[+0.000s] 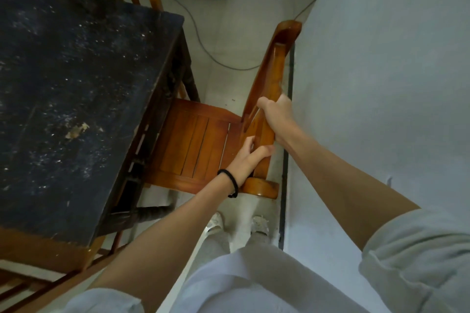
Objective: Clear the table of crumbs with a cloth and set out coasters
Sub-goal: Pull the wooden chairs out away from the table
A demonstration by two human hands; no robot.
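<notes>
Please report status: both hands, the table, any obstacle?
Left hand and right hand grip chair backrest. Table crumb-covered, unwiped. No cloth or coasters visible.

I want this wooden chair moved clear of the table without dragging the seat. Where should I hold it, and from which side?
Hold the chair by its curved top rail, from behind the backrest. It stands highest, on the open wall side; the seat is partly under the table. The left hand and right hand already hold there.
</notes>
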